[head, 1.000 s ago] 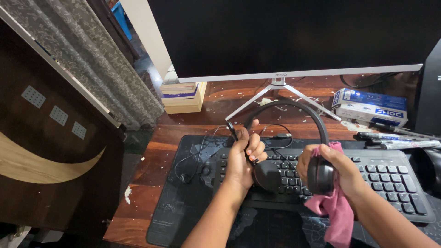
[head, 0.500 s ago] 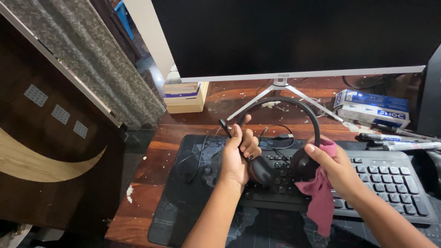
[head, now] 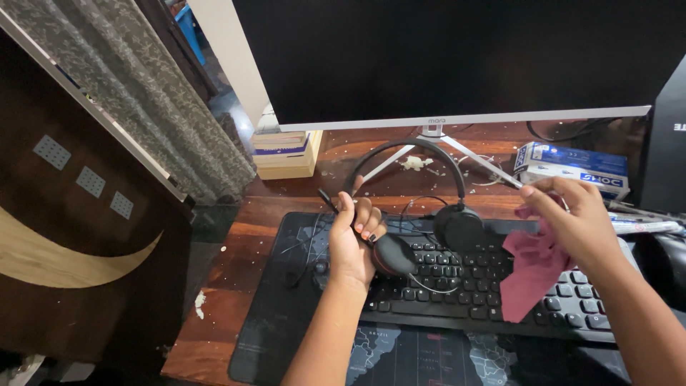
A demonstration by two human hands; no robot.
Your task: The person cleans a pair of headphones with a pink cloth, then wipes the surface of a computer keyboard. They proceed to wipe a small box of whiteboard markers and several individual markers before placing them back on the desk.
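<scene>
The left hand (head: 351, 239) is clenched around the headset (head: 411, 214) just above its left ear pad, holding it up over the keyboard (head: 486, 286) at about nine o'clock from the right hand (head: 572, 218). That right hand pinches a dark pink cloth (head: 530, 268), which hangs loose over the keys; it is apart from the headset, not touching it. To wipe well, I'd judge the left hand should keep the band steady while the cloth is bunched firmly against one ear pad, working around the rim and clear of the thin wire trailing across the keys.

The headset is black, with a slim arched band, two round padded cups and a short microphone stalk poking out at eleven o'clock past the left fingers. Beyond it, at twelve o'clock, stands the monitor (head: 457, 64) on its white legs.
</scene>
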